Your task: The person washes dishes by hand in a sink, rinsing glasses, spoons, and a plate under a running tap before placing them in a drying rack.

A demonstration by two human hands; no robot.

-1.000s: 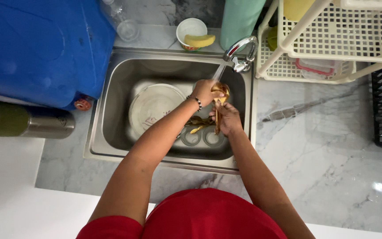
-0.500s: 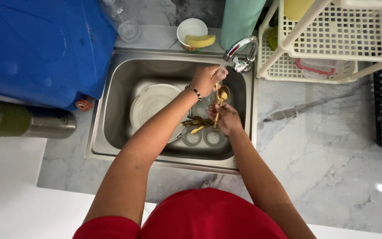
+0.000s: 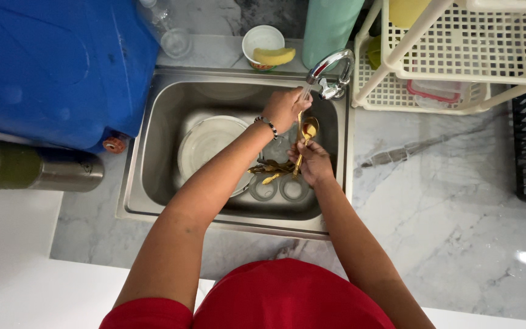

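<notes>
We look straight down on a steel sink set in a marble counter. The left hand reaches up beside the chrome tap; a beaded bracelet circles its wrist. The right hand is closed on the handle of a gold spoon, bowl up below the spout. More gold cutlery lies in the basin, beside a white plate and two clear glasses. Behind the sink stands a white cup holding a yellow sponge. A cream dish rack stands at the right, a blue container at the left.
</notes>
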